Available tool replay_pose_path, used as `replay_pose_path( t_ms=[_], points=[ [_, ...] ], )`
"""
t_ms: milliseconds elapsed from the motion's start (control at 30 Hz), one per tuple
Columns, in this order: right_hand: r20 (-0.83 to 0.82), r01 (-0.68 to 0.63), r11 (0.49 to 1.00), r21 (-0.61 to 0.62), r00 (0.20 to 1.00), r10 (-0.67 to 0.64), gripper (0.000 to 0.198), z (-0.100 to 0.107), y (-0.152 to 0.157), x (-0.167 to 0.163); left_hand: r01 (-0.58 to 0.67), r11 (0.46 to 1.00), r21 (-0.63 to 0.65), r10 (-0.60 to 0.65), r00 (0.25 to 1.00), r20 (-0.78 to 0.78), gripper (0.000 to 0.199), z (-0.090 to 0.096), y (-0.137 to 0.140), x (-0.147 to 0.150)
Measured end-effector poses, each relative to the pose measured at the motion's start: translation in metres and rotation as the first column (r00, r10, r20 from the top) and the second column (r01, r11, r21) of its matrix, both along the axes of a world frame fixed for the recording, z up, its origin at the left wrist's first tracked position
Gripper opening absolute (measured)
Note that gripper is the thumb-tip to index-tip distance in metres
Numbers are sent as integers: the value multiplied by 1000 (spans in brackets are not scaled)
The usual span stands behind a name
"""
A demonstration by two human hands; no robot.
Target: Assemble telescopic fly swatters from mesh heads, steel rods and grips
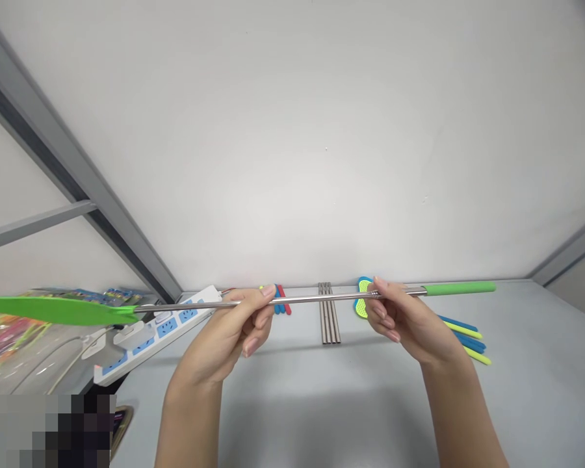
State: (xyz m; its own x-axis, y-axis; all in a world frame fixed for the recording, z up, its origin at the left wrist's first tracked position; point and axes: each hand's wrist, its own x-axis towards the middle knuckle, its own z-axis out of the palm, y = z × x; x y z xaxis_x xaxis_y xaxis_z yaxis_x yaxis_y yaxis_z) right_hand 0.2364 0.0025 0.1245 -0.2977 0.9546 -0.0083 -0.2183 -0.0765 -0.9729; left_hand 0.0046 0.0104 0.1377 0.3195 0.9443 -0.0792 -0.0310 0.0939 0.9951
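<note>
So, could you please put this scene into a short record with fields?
Held: thin silver metal rod
Rod ends: flat green blade, left; round green sleeve, right
Left hand: grips rod, nearer blade
Right hand: grips rod, nearer sleeve
On flat grey table: slim silver metal tubes; narrow blue and yellow-green pieces
Left side: long white power strip with blue sockets

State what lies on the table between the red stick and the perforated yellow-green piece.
Metal tubes lie there side by side, as the head view shows.

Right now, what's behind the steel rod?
Behind the steel rod: parts of a white power strip, blue sticks, a red stick, steel tubes and a perforated paddle. Stretches the rod crosses are covered; the paddle's right part is hidden.
</note>
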Motion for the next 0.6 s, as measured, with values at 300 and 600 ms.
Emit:
replay_pose_path(
  t_ms=[300, 600],
  points=[
    [-49, -27, 1000, -16, 998, 27, 36, 1, -3, -2, -24, 999, -25, 25, 998, 49, 40, -2, 1, 3],
    [-116, -91, 996, 17, 989, 92, 31, -2, -3, -6, -44, 999, 15, 42, 991, 125, 38, -2, -1, 25]
  ],
)
